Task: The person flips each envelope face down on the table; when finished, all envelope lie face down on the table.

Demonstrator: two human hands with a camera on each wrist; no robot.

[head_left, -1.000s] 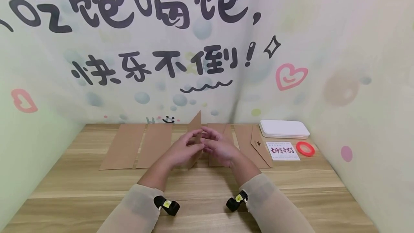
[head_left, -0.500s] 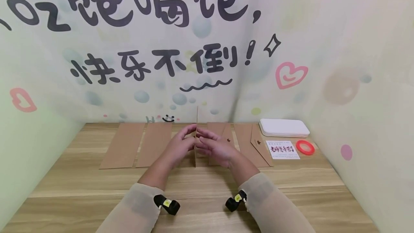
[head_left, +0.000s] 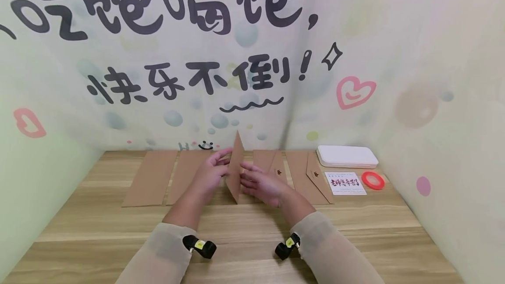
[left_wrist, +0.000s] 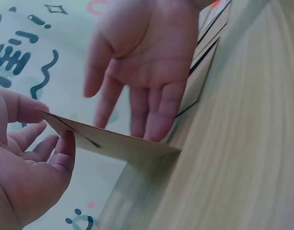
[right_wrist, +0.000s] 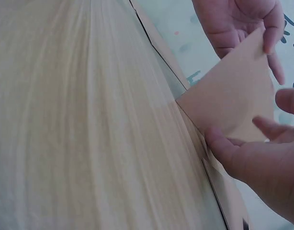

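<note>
A brown kraft-paper envelope (head_left: pixel 235 171) stands on edge between the two hands in the head view. My left hand (head_left: pixel 210 178) pinches it near one corner; in the left wrist view, the left thumb and fingers lie on opposite sides of the envelope (left_wrist: pixel 120 145). My right hand (head_left: pixel 265 184) is on the other side, fingers extended and touching the paper. In the right wrist view, the right hand (right_wrist: pixel 262 158) has its fingertips at the envelope's lower part, while the left hand (right_wrist: pixel 243 21) holds the upper corner.
Two flat envelopes lie left, the outer envelope (head_left: pixel 150 179) near the table's edge. Right are a flapped envelope (head_left: pixel 258 161) and another flapped envelope (head_left: pixel 297 179). Beyond them sit a white case (head_left: pixel 347 157), a printed card (head_left: pixel 345 189) and a red ring (head_left: pixel 372 180). A printed wall hanging (head_left: pixel 177 47) rises behind.
The upright envelope has turned from showing its left side, through edge-on, to showing its right side. My left hand has shifted slightly left; the right hand has moved little.
</note>
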